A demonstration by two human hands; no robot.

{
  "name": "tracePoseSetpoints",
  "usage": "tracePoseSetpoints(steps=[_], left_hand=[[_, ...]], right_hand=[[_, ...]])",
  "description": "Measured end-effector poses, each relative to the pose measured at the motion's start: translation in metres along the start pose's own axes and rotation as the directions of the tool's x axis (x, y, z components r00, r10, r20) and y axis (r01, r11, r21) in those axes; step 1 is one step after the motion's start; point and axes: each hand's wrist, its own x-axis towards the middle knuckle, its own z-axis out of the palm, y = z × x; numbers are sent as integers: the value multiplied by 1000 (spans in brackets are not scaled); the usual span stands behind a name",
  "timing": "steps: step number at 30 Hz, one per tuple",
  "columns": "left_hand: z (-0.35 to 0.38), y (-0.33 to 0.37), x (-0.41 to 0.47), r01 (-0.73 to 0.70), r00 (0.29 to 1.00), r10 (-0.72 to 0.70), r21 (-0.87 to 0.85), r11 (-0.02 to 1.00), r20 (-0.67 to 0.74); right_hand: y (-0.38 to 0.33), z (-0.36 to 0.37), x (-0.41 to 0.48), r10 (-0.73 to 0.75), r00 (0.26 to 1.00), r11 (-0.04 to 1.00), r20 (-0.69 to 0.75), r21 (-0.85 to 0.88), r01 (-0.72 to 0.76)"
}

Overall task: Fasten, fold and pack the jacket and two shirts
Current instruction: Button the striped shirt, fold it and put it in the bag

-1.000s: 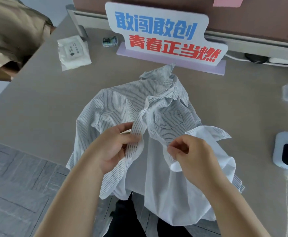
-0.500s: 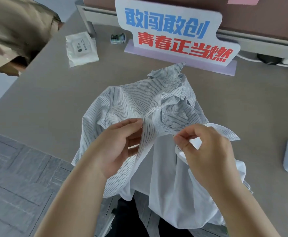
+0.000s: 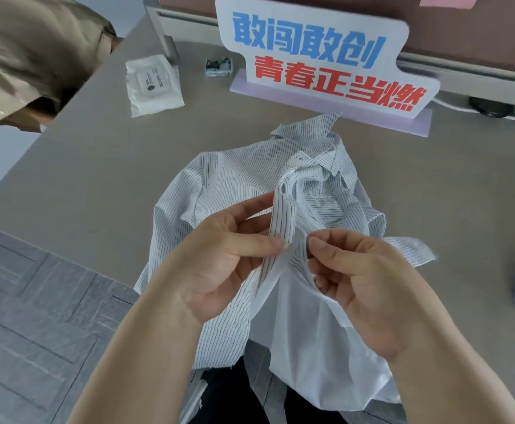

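**Shirt fronts drawn together for buttoning**

Both hands had closed in on each other since the earlier frame, when a clear gap of cloth lay between them. By this moment their fingertips stood just beside one another over the middle of the striped shirt (image 3: 235, 179).

The left grip (image 3: 219, 264) pinched the striped front band (image 3: 283, 221) between thumb and forefinger and held it up off the cloth. The right grip (image 3: 363, 289) was narrow, its fingers curled round the opposite front edge. Whether a button sat between those fingers could not be told.

The shirt lay on the table (image 3: 97, 166) with its collar toward the slogan sign (image 3: 320, 56). Its lower part hung over the near edge toward the person's lap. A tan garment (image 3: 36, 56) hung at the far left corner, and a wipes packet (image 3: 154, 82) lay beyond the shirt.

By my reading this was the fastening step, early in the task, with no folding or packing begun.

Several things could have gone wrong from here:
- **Skewed front:** the band was creased and twisted near the chest, so a button could have gone into the wrong hole.
- **Slipped pinch:** thin cloth could have slid out of so fine a hold.
- **Sliding shirt:** the overhanging hem could have dragged the shirt off the table if both hands lifted together.
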Motion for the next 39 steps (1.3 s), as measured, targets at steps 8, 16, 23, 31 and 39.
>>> tracePoseSetpoints(steps=[8,16,23,31,39], left_hand=[[4,1,-7,-1,1000,0,82,997,10],[10,-9,-10,-18,981,78,322,947,-176],[9,-12,-10,41,968,21,241,970,-250],[24,-28,-8,-13,959,75,223,975,-272],[28,-30,-10,-73,950,139,235,969,-279]], right_hand=[[4,3,-3,-128,991,988,-30,-92,125],[16,9,-4,-654,756,564,-20,-679,469],[21,0,-4,-520,853,300,42,-926,228],[27,8,-11,-743,668,325,40,-851,412],[16,3,-19,-635,769,618,-78,-648,445]])
